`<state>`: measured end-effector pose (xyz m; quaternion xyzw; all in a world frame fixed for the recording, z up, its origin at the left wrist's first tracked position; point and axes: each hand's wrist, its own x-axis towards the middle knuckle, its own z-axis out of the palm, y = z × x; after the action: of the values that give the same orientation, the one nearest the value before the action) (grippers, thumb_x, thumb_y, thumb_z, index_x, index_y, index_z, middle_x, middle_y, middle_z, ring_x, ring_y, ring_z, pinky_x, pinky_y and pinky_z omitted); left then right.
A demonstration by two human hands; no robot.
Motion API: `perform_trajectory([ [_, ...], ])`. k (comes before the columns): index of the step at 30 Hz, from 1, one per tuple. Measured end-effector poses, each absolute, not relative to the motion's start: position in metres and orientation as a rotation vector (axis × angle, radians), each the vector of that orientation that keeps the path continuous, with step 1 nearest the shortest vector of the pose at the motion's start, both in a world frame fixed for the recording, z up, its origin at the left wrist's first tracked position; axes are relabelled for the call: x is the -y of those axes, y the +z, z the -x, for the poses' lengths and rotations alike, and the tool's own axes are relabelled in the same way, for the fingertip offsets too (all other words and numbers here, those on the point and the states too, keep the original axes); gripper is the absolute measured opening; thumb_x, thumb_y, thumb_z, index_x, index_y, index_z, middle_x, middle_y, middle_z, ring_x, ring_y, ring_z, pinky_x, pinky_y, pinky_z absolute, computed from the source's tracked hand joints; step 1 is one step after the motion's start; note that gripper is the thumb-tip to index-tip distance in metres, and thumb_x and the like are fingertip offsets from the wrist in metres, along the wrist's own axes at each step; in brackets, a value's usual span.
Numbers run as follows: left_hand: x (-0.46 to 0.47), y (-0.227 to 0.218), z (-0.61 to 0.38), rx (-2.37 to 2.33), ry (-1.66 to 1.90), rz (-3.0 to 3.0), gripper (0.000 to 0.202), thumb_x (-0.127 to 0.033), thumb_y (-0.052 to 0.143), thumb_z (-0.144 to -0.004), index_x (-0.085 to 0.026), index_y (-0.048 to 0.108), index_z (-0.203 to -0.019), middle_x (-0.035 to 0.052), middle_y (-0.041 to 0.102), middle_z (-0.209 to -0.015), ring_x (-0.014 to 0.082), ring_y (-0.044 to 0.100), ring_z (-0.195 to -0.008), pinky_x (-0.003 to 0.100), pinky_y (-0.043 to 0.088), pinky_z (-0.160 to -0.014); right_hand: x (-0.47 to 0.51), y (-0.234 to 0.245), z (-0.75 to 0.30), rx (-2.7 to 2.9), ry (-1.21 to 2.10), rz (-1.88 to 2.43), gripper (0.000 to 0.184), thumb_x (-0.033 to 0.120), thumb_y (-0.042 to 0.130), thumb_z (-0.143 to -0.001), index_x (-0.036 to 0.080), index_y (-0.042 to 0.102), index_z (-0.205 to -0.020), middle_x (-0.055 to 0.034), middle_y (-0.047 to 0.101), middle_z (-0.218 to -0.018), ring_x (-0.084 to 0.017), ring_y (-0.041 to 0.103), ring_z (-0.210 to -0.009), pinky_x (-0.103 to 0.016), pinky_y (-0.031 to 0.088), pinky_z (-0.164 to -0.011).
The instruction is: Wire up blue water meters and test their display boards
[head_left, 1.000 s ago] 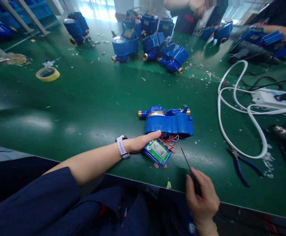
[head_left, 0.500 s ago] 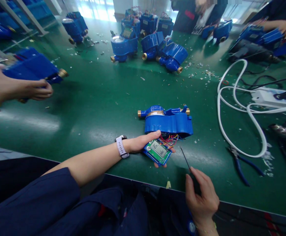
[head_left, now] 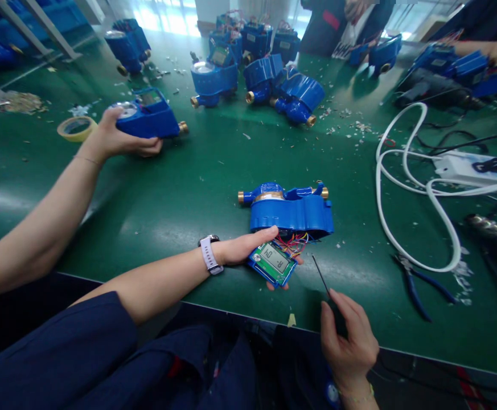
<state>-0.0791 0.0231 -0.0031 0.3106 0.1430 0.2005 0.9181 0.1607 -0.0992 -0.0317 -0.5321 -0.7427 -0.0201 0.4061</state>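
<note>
My left hand (head_left: 248,248) is closed around a green circuit board (head_left: 272,262) in a blue frame, its thumb along the upper edge and fingertips showing beneath. The board's small display faces up. Coloured wires (head_left: 295,244) run from it into a blue water meter (head_left: 291,215) with brass ends, which lies on its side on the green table. My right hand (head_left: 350,341) grips a thin screwdriver (head_left: 321,275) near the table's front edge. The shaft points up and left, its tip a little to the right of the board and apart from it. The handle is mostly hidden by my fingers.
At left, a co-worker's hand (head_left: 115,136) holds another water meter (head_left: 150,117) beside a tape roll (head_left: 77,130). Several meters (head_left: 216,80) stand at the back. To the right are cutting pliers (head_left: 417,287), a white cable (head_left: 380,210) and a power strip (head_left: 465,165). More people work across the table.
The co-worker's hand at left has moved right with its water meter, uncovering the tape roll. My hands, the circuit board and the screwdriver stay almost where they were.
</note>
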Motion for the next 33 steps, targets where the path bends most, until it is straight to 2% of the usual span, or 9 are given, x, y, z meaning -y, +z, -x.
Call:
perform_trajectory([
  [9, -0.0227, -0.0015, 0.0787, -0.302, 0.417, -0.665, 0.065, -0.066, 0.050, -0.085, -0.016, 0.050, -0.128, 0.0160, 0.065, -0.123, 0.0287, 0.069, -0.101, 0.045, 0.055, -0.085, 0.0999, -0.0315, -0.1597, 1.862, -0.029, 1.341, 0.029, 0.007, 0.063, -0.088, 0.014, 0.063, -0.116, -0.0103, 0.066, -0.099, -0.018, 0.065, -0.087, -0.030, 0.052, -0.077],
  [23, -0.0234, -0.0052, 0.0780, -0.297, 0.428, -0.664, 0.068, -0.068, 0.057, -0.080, -0.018, 0.053, -0.126, 0.0148, 0.067, -0.120, 0.0262, 0.072, -0.089, 0.043, 0.056, -0.082, 0.0993, -0.0326, -0.1606, 1.872, -0.061, 1.343, 0.027, 0.009, 0.063, -0.088, 0.013, 0.063, -0.115, -0.0099, 0.066, -0.098, -0.018, 0.065, -0.085, -0.029, 0.052, -0.076],
  [29, -0.0206, -0.0001, 0.0783, -0.317, 0.428, -0.706, 0.069, -0.068, 0.052, -0.083, -0.015, 0.053, -0.128, 0.0193, 0.061, -0.129, 0.0247, 0.072, -0.083, 0.043, 0.055, -0.081, 0.0991, -0.0341, -0.1607, 1.859, -0.078, 1.338, 0.026, 0.008, 0.063, -0.088, 0.013, 0.063, -0.114, -0.0099, 0.067, -0.097, -0.018, 0.065, -0.085, -0.028, 0.052, -0.075],
  [33, -0.0183, -0.0007, 0.0780, -0.321, 0.443, -0.740, 0.070, -0.066, 0.046, -0.087, -0.014, 0.050, -0.134, 0.0223, 0.054, -0.137, 0.0253, 0.072, -0.087, 0.044, 0.054, -0.083, 0.0989, -0.0348, -0.1607, 1.832, -0.062, 1.327, 0.027, 0.008, 0.062, -0.088, 0.013, 0.063, -0.114, -0.0097, 0.067, -0.098, -0.019, 0.065, -0.087, -0.030, 0.053, -0.077],
])
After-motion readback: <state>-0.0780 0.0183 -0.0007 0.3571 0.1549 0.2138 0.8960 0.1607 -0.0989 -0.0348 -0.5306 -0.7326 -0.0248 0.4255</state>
